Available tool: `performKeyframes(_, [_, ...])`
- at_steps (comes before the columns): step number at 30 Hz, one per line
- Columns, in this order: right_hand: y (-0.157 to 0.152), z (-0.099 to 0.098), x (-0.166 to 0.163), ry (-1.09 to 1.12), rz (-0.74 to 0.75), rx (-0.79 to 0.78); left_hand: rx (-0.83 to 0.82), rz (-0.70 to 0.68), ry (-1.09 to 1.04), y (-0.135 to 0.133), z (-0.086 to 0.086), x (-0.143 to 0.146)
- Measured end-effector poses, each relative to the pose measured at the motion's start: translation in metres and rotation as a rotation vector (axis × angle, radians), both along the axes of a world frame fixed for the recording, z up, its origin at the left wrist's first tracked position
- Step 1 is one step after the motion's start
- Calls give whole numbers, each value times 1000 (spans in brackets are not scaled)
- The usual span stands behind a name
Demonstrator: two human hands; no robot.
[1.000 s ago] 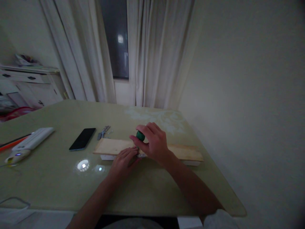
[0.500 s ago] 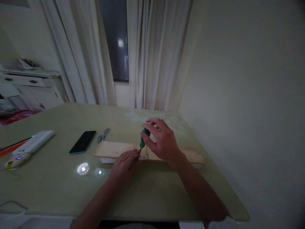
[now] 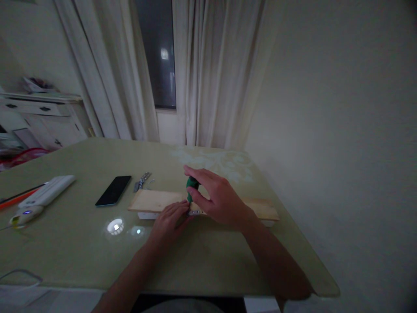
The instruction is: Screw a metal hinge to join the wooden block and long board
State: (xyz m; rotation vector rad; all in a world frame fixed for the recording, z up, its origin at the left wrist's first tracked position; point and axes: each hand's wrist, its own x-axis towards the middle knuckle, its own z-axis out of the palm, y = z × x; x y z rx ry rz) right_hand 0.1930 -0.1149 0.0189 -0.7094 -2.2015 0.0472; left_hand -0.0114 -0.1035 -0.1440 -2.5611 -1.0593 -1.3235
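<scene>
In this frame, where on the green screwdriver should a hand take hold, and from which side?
Grip the screwdriver by its green handle, coming from above and the right, as the right hand does. The tool stands nearly upright with its tip down on the wooden board, so the handle is the free part. The left hand crowds the tip.

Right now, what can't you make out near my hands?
Head view only.
Tip of the screwdriver: hidden behind the left hand.
The metal piece at the board edge: mostly covered by both hands, dim.
The small metal parts by the phone: too small, dark.
Middle of the board: covered by the right hand.
</scene>
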Motion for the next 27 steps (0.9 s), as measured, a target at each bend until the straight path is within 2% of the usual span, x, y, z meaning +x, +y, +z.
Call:
performKeyframes(1, [0,0,1,-5,52,-40,0,2,2,0,-1,0])
performKeyframes(3, [7,-6,-2,19,34,-7,0,11,-5,1,-2,-1])
performKeyframes(6, [19,-21,-9,131,-269,191,-4,1,-15,1,-2,-1])
performKeyframes(8, [19,-20,-7,102,-361,211,-9,-13,-11,0,-2,-1])
performKeyframes(10, [13,-9,1,3,-315,121,-13,-14,-9,-1,-1,-1])
performKeyframes(13, [5,8,16,-20,-90,-94,-21,-13,-22,-1,-1,-1])
performKeyframes(15, [9,7,18,-13,10,-118,-21,-20,-32,0,-2,0])
performKeyframes(17, [18,-4,12,21,-24,-12,-15,-23,-34,1,-3,0])
performKeyframes(19, [26,-16,3,149,-224,125,-7,-20,-30,1,-3,0])
performKeyframes(21, [26,-20,-1,111,-325,168,-1,-14,-23,1,-3,0])
performKeyframes(24, [12,-6,4,-97,-286,136,0,-6,-21,0,-1,0])
performKeyframes(27, [2,6,10,-83,-99,6,15,-6,-32,0,0,1])
